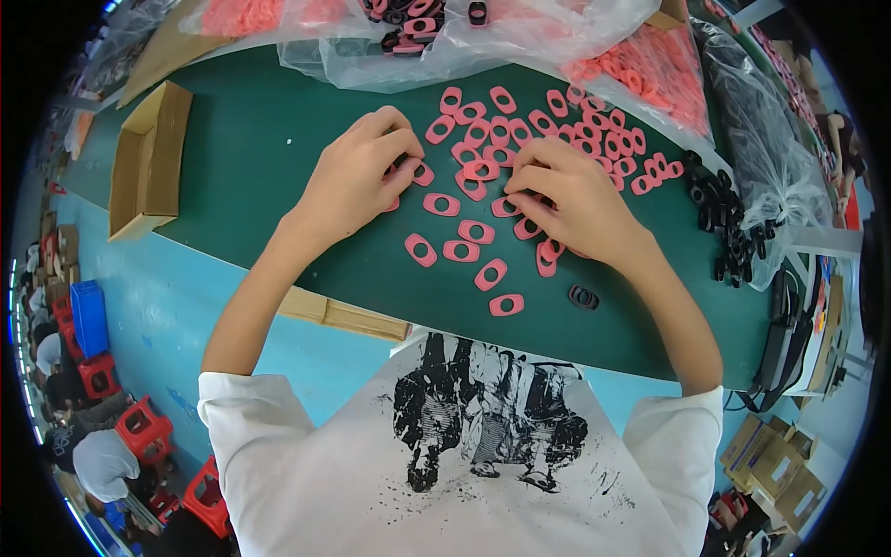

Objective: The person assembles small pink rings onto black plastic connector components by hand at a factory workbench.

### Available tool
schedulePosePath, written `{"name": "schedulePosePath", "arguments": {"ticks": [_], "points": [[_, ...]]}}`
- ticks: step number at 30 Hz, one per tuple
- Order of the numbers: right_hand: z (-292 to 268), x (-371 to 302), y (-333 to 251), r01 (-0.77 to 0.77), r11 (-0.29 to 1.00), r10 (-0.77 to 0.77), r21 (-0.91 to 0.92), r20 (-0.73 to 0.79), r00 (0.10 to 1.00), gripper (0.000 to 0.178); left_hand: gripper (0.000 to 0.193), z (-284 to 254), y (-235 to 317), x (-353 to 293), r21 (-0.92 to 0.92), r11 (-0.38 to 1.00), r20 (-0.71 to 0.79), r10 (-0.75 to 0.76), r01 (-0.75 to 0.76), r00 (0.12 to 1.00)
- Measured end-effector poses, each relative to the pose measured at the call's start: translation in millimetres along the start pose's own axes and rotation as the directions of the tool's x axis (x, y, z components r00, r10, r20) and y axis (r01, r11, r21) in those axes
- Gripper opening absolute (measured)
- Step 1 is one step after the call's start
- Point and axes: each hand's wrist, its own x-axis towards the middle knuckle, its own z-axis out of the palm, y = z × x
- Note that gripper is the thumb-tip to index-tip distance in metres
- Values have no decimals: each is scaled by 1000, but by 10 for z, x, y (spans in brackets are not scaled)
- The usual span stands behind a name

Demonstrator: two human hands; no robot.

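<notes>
Many flat pink pieces with an oval hole [476, 231] lie scattered over the green tabletop [243, 139]. My left hand [364, 172] is at the left edge of the scatter, its fingers curled together in a pinch. Pink pieces show beside and under its fingertips, and a dark bit shows between the fingers; what it grips is mostly hidden. Among the pieces at the right, my right hand [577, 197] has thumb and forefinger closed close to a pink piece [504, 207]. Something dark shows beneath its fingers. One black oval piece [584, 297] lies nearer to me, below the right hand.
An open cardboard box [148, 167] stands at the left. Clear plastic bags [353, 60] with pink and black pieces lie along the far side. A heap of black pieces [729, 218] sits at the right beside another plastic bag [770, 121]. Red stools [144, 429] stand on the blue floor.
</notes>
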Motion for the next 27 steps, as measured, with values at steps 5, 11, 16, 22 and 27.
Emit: {"name": "schedulePosePath", "arguments": {"ticks": [5, 11, 16, 22, 27], "points": [[73, 126, -90, -72, 997, 71, -19, -54, 996, 18, 16, 58, 58, 104, 46, 994, -32, 101, -100, 994], [128, 144, -53, 55, 987, -68, -149, -82, 994, 16, 16, 128, 67, 261, 131, 952, 15, 278, -278, 960], [3, 39, -97, 46, 984, -54, -171, -45, 998, 14, 10, 153, 42, 249, 202, 908, -11, 376, -367, 926], [-31, 250, 86, -133, 989, 127, -66, -87, 988, 15, 9, 68, 16, 137, -23, 997, 37, 78, -78, 996], [104, 466, 133, -124, 982, 110, -141, -104, 989, 22, 8, 136, -10, 187, 15, 995, -136, 102, -101, 985]]}}
